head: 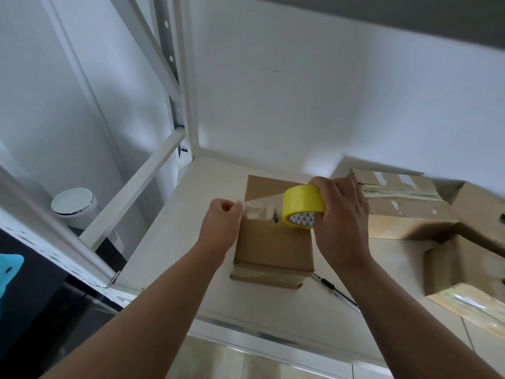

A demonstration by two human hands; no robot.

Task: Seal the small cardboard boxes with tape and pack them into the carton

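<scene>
Both your hands are working just above the small box (273, 243), which is sitting on the white shelf (183, 231); your left hand (222, 216) is pinching the loose tape end (255, 210) while your right hand (340, 212) is gripping the yellow roll (302, 203), likely pulling it tight and flat. Other boxes (407, 212) are crowding the right; the left side is giving you room.

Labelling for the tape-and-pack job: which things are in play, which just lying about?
In play: yellow tape roll in right hand; pulled tape strip, pinched by left hand; small box beneath; taped box behind; open carton at right.
Lying about: white round container; slim dark tool; blue item.
</scene>
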